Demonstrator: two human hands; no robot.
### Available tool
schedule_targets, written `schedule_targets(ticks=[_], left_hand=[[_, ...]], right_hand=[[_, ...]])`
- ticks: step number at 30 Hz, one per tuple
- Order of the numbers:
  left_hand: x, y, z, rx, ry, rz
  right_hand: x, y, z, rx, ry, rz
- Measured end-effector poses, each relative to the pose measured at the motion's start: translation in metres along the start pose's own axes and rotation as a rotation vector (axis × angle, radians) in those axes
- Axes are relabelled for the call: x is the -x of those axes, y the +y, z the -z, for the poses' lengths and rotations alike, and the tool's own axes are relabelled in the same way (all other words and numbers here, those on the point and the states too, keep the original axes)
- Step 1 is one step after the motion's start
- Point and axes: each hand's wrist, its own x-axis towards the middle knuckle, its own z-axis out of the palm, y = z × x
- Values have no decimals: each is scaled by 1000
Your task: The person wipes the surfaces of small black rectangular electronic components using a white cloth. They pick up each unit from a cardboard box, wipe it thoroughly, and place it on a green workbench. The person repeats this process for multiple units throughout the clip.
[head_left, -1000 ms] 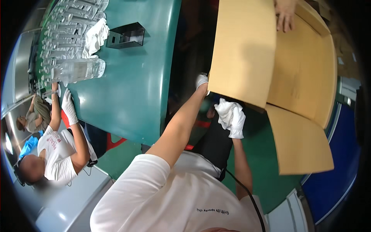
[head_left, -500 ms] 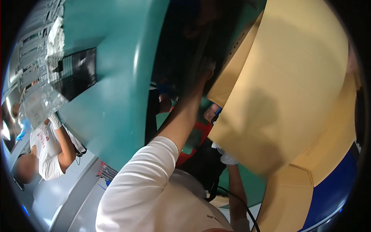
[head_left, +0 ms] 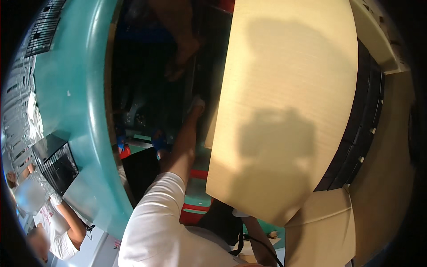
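Observation:
A large cardboard box [head_left: 284,80] fills the right side, its broad tan flap raised and bearing a dark shadow. Behind that flap, black slotted pieces [head_left: 362,111] stand packed in rows inside the box. My left arm stretches into the dark space under the green table, and my left hand [head_left: 197,105], in a white covering, is beside the box's left side; its fingers are lost in the dark. Low in the middle, my right hand [head_left: 240,213], also covered in white, is at the flap's lower edge. The cardboard hides most of it, so its grip does not show.
The green tabletop [head_left: 84,89] runs along the left, with a black slotted tray [head_left: 58,167] at its edge. A gloved co-worker [head_left: 58,227] is beside that tray. Under the table are a red stool [head_left: 195,209] and another person's legs [head_left: 178,35]. A black cable [head_left: 267,247] hangs by my right forearm.
The view has shifted, and the box and table edge now lie farther left in it. The black pieces inside the box have come into sight. My left arm still reaches under the table.

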Motion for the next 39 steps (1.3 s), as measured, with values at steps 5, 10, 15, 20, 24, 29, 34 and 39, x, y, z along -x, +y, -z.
schedule_targets(ticks=[5,10,15,20,24,29,34,39], left_hand=[[-3,2,-19,20,-13,6],[9,9,-31,28,-54,22],[38,8,-19,47,-102,40],[65,10,-14,92,-178,44],[66,1,25,269,-241,47],[163,3,28,-377,191,-773],[289,1,107,-511,5,-713],[430,54,130,-652,-300,-709]], right_hand=[[-6,0,-7,3,56,20],[-20,-1,-18,-31,158,61],[-57,-17,-4,12,250,87],[-88,-64,72,79,339,97],[-83,-49,49,76,279,56],[-74,-72,89,263,417,78],[-80,-55,34,406,465,-61],[-71,-46,24,-901,634,-175]])
